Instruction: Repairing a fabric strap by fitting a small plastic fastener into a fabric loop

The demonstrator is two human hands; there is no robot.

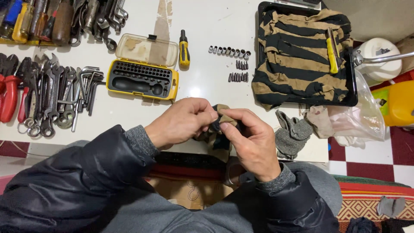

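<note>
- Both hands meet at frame centre: left hand [181, 121] and right hand [250, 142] pinch a striped rag [222, 113] closed between fingertips.
- Whatever the rag wraps is hidden.
- Open yellow bit case [142, 69], clear lid up, lies upper centre-left.
- Tools at upper left are cut off.

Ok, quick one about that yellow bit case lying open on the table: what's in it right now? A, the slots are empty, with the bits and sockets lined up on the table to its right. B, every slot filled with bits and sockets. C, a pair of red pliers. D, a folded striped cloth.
A: the yellow bit case shows bare slots, while the sockets and bits lie in rows on the white table.
</note>
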